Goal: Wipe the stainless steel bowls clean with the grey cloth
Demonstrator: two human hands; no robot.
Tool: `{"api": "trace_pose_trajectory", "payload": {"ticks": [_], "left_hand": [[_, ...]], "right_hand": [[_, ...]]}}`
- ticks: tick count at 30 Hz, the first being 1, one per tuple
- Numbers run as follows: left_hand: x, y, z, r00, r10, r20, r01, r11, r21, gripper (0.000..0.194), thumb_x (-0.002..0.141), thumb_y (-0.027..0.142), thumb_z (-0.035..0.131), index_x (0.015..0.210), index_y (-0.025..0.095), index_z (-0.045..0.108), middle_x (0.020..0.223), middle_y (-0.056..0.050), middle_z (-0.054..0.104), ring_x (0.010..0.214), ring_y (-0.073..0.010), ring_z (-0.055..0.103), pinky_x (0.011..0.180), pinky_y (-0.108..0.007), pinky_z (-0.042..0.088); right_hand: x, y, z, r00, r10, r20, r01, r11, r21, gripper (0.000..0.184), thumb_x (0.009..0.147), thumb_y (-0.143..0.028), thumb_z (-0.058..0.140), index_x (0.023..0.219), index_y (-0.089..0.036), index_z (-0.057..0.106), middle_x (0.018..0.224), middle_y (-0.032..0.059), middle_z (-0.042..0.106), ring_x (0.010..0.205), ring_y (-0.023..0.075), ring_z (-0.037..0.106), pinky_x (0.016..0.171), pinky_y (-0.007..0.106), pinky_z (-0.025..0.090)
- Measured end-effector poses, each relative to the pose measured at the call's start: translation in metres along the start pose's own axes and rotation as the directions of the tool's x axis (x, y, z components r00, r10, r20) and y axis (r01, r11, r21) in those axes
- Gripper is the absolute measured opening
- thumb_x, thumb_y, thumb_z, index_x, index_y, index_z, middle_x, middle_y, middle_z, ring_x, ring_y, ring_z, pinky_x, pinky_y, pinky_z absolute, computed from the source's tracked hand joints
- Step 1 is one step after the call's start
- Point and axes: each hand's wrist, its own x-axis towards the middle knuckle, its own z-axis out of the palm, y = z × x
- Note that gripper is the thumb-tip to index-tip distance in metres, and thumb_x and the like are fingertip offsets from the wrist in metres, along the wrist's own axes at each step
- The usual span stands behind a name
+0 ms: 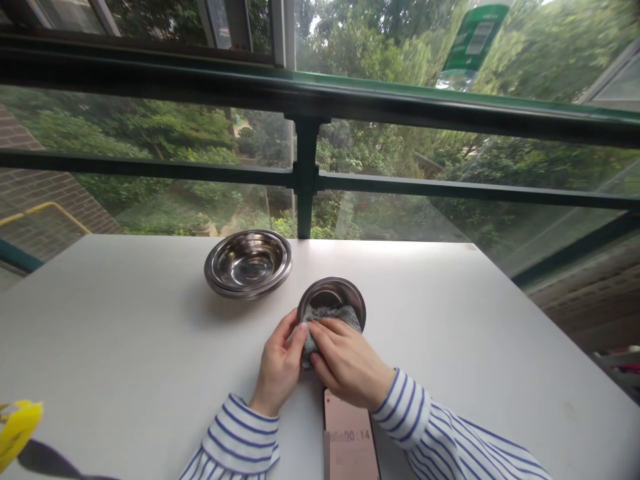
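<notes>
A small stainless steel bowl (357,297) is held tilted over the middle of the white table. My left hand (280,363) grips its left rim, thumb at the near edge. Bunched inside the bowl and over its near rim is a grey-green checked cloth (350,315). My right hand (347,360) presses this cloth against the bowl's inside, fingers bent over it; the fingertips are partly hidden. To the left and farther back sits a stack of wider, shallow metal bowls (249,263).
On the white table (150,373), a phone (347,413) showing a timer lies below my right hand. A yellow object (20,430) with a dark strip is at the lower left. Behind the table runs a dark green railing (305,173) with glass. A green-labelled bottle (475,43) appears upper right.
</notes>
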Motion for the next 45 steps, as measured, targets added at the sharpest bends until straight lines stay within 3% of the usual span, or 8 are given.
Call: {"api": "trace_pose_trajectory", "payload": {"ticks": [5,10,16,19,25,33,38,45], "left_hand": [[0.004,-0.002,-0.006,0.997,-0.080,-0.020,0.080,0.997,-0.012,0.038,0.076,0.035,0.058,0.109,0.018,0.058,0.105,-0.009,0.066,0.096,-0.0244,0.060,0.073,-0.030,0.050],[0.005,-0.001,-0.002,0.996,-0.090,-0.005,0.090,0.996,0.025,0.038,0.077,0.036,0.056,0.110,0.019,0.057,0.101,-0.007,0.067,0.080,-0.0203,0.064,0.062,-0.026,0.051],[0.004,-0.004,-0.001,1.000,0.016,-0.013,-0.015,0.998,0.064,0.032,0.078,0.032,0.055,0.107,0.017,0.059,0.106,-0.006,0.066,0.094,-0.0185,0.061,0.080,-0.026,0.048],[0.006,-0.005,-0.003,0.999,0.028,-0.021,-0.026,0.996,0.091,0.032,0.079,0.032,0.055,0.105,0.015,0.060,0.103,-0.008,0.066,0.094,-0.0193,0.061,0.080,-0.027,0.048],[0.008,0.000,-0.001,1.000,-0.030,-0.005,0.030,0.991,0.130,0.036,0.077,0.035,0.055,0.105,0.013,0.060,0.102,-0.010,0.067,0.077,-0.0190,0.064,0.062,-0.026,0.052],[0.002,0.003,0.001,0.980,-0.132,0.148,0.134,0.991,-0.002,0.044,0.078,0.038,0.053,0.118,0.018,0.051,0.091,-0.004,0.067,0.063,-0.0144,0.059,0.053,-0.024,0.050],[-0.002,0.001,0.000,0.959,-0.235,0.157,0.232,0.972,0.035,0.033,0.079,0.041,0.050,0.099,0.016,0.058,0.062,0.002,0.057,0.054,-0.0142,0.053,0.048,-0.026,0.049],[0.000,0.005,-0.004,0.988,-0.008,0.153,-0.026,0.976,0.218,0.022,0.083,0.033,0.046,0.079,0.016,0.060,0.069,0.001,0.056,0.070,-0.0141,0.052,0.067,-0.022,0.043]], "right_hand": [[-0.009,0.009,-0.008,0.990,-0.071,0.119,0.082,0.992,-0.097,0.032,0.082,-0.024,0.042,0.110,-0.012,0.049,0.100,0.0113,0.060,0.093,0.0242,0.051,0.092,0.043,0.037],[-0.019,0.014,-0.015,0.985,-0.081,0.152,0.105,0.982,-0.158,0.029,0.082,-0.022,0.042,0.108,-0.011,0.051,0.098,0.0117,0.060,0.092,0.0245,0.051,0.093,0.045,0.035],[-0.002,-0.001,0.004,0.999,-0.016,0.033,0.019,0.995,-0.101,0.039,0.088,-0.026,0.036,0.121,-0.007,0.041,0.111,0.0150,0.055,0.100,0.0250,0.048,0.086,0.039,0.041],[-0.004,0.000,0.002,0.995,-0.063,0.073,0.073,0.987,-0.141,0.037,0.088,-0.027,0.035,0.118,-0.007,0.044,0.103,0.0145,0.058,0.094,0.0246,0.050,0.083,0.040,0.041],[-0.023,0.013,-0.017,0.977,-0.130,0.167,0.166,0.962,-0.218,0.029,0.086,-0.025,0.039,0.108,-0.011,0.050,0.093,0.0123,0.060,0.087,0.0231,0.052,0.085,0.041,0.038],[-0.025,0.013,-0.006,0.990,-0.098,0.100,0.112,0.983,-0.144,0.031,0.087,-0.024,0.039,0.113,-0.010,0.047,0.098,0.0118,0.060,0.092,0.0221,0.052,0.084,0.038,0.041],[-0.029,0.014,-0.004,0.992,-0.102,0.076,0.111,0.987,-0.113,0.033,0.087,-0.025,0.040,0.116,-0.010,0.046,0.106,0.0124,0.059,0.099,0.0230,0.052,0.085,0.039,0.042],[-0.013,0.001,0.005,0.997,-0.073,0.000,0.073,0.992,-0.100,0.043,0.087,-0.027,0.041,0.125,-0.007,0.039,0.115,0.0161,0.055,0.106,0.0243,0.049,0.086,0.038,0.043]]}}
